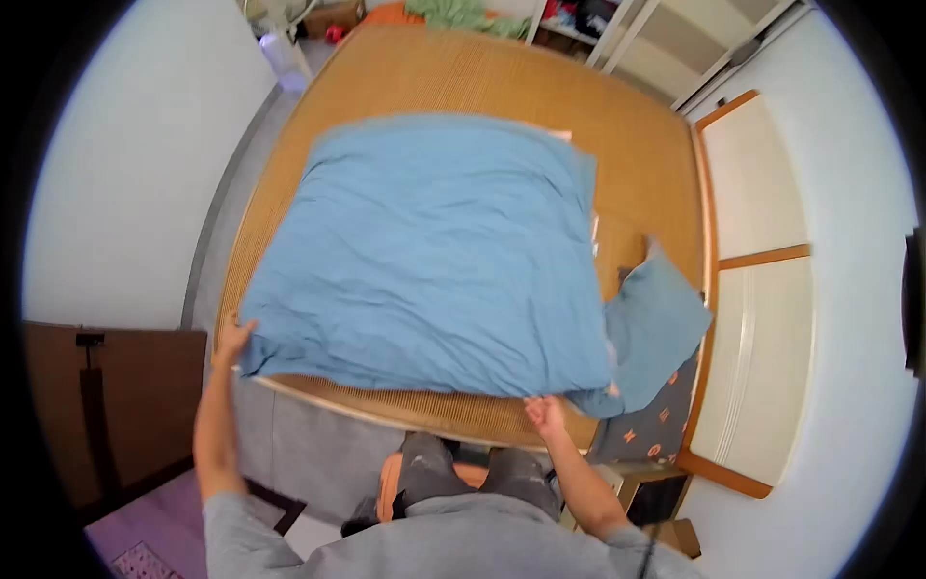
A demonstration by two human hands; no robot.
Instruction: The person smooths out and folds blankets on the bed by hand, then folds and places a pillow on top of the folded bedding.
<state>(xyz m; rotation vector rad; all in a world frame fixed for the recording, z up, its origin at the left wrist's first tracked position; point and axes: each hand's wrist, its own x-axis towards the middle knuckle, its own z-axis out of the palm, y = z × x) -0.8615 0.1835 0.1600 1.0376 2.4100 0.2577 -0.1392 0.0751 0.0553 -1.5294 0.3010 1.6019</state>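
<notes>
A blue quilt (434, 251) lies spread over the middle of the bed mat, its surface wrinkled. At its near left corner is my left hand (234, 338), with the fingers against the cloth edge and partly hidden. My right hand (545, 415) is closed on the quilt's near edge, toward the right corner. Just right of the quilt lies a blue pillow or folded cloth (656, 323), partly over a dark grey patterned cloth (641, 425).
The tan woven mat (637, 125) covers the bed. A headboard (762, 261) with orange-brown trim runs along the right. Green cloth (468, 14) and shelves (579, 29) are at the far side. A brown panel (135, 415) stands at the left, and a small cabinet (656, 492) at the near right.
</notes>
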